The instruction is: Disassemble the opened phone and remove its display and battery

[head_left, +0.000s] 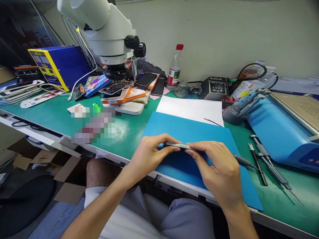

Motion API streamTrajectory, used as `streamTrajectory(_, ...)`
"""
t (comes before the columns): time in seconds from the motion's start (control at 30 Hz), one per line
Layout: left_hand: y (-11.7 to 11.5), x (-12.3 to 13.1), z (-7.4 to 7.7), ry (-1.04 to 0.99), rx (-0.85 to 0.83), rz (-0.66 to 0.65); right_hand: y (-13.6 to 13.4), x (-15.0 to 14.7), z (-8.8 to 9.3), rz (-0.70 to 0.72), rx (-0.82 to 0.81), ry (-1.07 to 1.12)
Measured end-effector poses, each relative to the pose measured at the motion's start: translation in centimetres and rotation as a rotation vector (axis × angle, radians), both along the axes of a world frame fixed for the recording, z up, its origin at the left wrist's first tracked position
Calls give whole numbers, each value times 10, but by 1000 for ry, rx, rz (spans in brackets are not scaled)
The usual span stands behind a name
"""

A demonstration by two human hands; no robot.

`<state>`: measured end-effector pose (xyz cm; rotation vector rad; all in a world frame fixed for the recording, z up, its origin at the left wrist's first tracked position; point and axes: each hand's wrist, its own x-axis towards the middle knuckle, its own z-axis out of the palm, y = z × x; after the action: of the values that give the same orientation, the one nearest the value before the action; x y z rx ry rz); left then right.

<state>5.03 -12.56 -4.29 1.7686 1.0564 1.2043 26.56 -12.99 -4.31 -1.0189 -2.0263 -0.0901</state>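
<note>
Both my hands hold a thin grey phone (179, 146) edge-on, just above a blue work mat (189, 132) on the green bench. My left hand (149, 154) pinches its left end with fingers curled round it. My right hand (216, 166) grips the right end, fingers pressed along the edge. Most of the phone is hidden between my fingers.
A white sheet (191, 109) lies behind the mat. A white microscope (109, 36) stands at the back left over phones and boxes (124, 89). Tweezers and tools (264, 162) lie to the right, beside a blue machine (281, 132). A bottle (174, 68) stands at the wall.
</note>
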Motion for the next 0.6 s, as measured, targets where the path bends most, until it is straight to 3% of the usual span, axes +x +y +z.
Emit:
streamTrajectory(0.23, 3, -1, -1, -24, -39, -11, -3, 4, -1, -71, -37, 61)
streamTrajectory(0.4, 4, 0, -3, -66, -58, -33, -4, 6, -2, -31, -121, 120)
streamTrajectory(0.6, 5, -2, -3, -76, -102, -42, -4, 3, -2, -48, -66, 82)
